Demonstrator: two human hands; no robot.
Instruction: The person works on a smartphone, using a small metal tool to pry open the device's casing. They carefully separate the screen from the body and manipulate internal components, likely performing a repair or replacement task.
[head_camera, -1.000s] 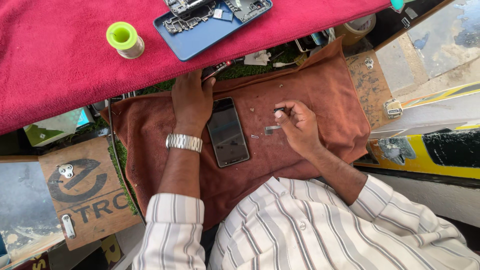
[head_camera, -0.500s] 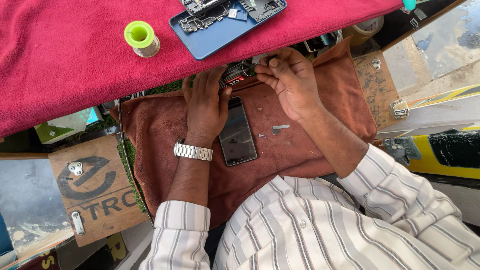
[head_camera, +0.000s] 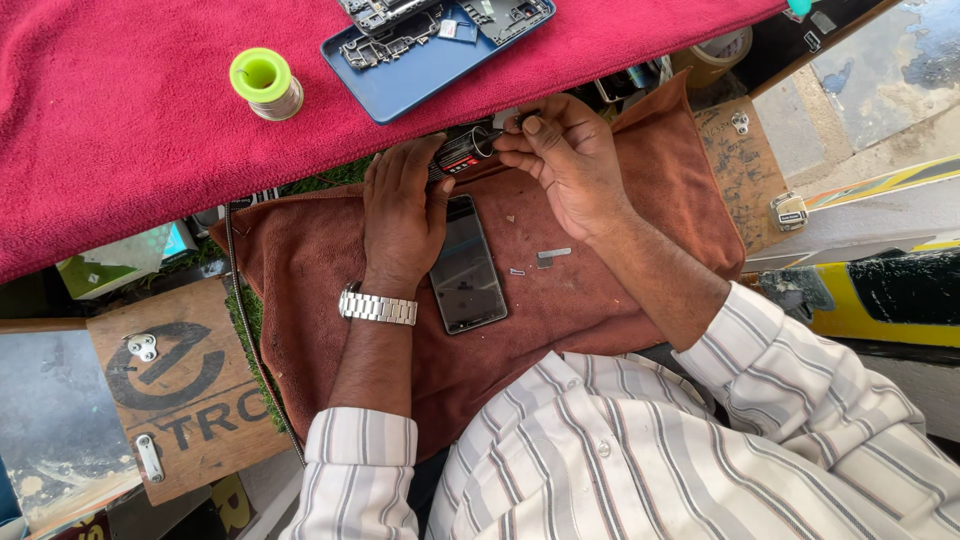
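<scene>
My left hand (head_camera: 403, 205) rests on the brown cloth (head_camera: 300, 290) and grips a small black and red cylindrical tool (head_camera: 462, 152). My right hand (head_camera: 565, 160) pinches the tip end of that same tool with thumb and fingers. A black phone (head_camera: 466, 267) lies screen up on the cloth just below both hands. A small grey metal strip (head_camera: 553, 255) and tiny bits lie on the cloth to the right of the phone. A silver watch sits on my left wrist.
A red cloth (head_camera: 120, 150) covers the far surface, with a green solder spool (head_camera: 264, 82) and an opened blue phone (head_camera: 440, 40) showing its circuit parts. A wooden board with metal hinges (head_camera: 170, 390) lies at the left. A tape roll (head_camera: 720, 52) stands far right.
My right hand left the small parts on the cloth and rose to the far edge. Both hands now meet on the cylindrical tool there.
</scene>
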